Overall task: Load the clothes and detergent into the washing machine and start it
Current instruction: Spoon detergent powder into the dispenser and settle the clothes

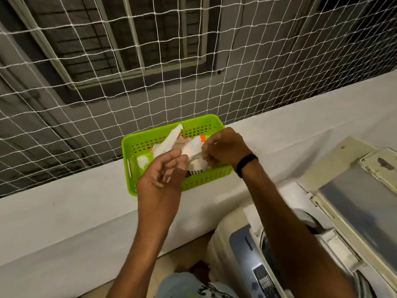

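The left hand and right hand pinch the detergent pouch, seemingly light, floppy and best held by its edge, above a green basket.

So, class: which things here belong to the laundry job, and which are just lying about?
Job: detergent packet, pinched by left hand and right hand; green basket holding it; washing machine, lid open.
Lying about: net; white ledge; black wristband.
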`<action>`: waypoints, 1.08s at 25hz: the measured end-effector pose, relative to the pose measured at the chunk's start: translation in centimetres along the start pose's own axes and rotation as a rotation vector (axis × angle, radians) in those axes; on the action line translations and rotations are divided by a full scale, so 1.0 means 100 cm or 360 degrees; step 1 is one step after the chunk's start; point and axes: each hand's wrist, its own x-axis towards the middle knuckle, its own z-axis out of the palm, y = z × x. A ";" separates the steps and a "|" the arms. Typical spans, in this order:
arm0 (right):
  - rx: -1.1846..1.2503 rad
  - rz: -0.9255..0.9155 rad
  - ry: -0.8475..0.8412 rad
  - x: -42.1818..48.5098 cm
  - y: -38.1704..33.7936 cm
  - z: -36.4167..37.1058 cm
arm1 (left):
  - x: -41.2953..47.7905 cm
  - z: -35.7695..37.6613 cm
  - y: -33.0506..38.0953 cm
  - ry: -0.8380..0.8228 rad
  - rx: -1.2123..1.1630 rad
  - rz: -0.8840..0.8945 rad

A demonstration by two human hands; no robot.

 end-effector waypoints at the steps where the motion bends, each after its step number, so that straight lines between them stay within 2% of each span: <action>1: -0.0112 0.0057 -0.0043 0.007 0.000 0.004 | 0.001 -0.003 0.002 0.0017 0.0010 0.0001; 4: -0.0223 0.0125 -0.0046 0.012 0.002 0.007 | 0.006 -0.007 0.006 0.0033 0.0030 0.0019; 8: -0.0592 0.0019 0.0174 -0.001 -0.001 -0.002 | 0.011 -0.006 0.006 -0.0031 0.0083 0.0066; 10: -0.0643 -0.0023 0.0274 -0.015 0.000 -0.008 | 0.011 0.002 0.006 -0.0088 0.0120 0.0130; 12: -0.0534 -0.0094 0.0525 -0.034 0.006 -0.013 | 0.006 0.013 0.004 -0.0146 0.0120 0.0179; 15: -0.0080 -0.0097 0.0854 -0.069 0.029 -0.029 | -0.009 0.037 -0.002 -0.0322 0.0139 0.0260; 17: 0.0226 0.0043 0.0942 -0.091 0.054 -0.040 | -0.020 0.054 -0.011 -0.0475 0.0166 0.0286; 19: 0.0364 0.0210 0.1064 -0.115 0.088 -0.051 | -0.031 0.075 -0.023 -0.0648 0.0219 0.0268; 22: 0.0402 0.0470 0.1323 -0.151 0.145 -0.068 | -0.047 0.110 -0.041 -0.0931 0.0379 0.0231; 27: 0.0325 0.0802 0.1694 -0.220 0.226 -0.104 | -0.080 0.175 -0.064 -0.1357 0.0535 0.0391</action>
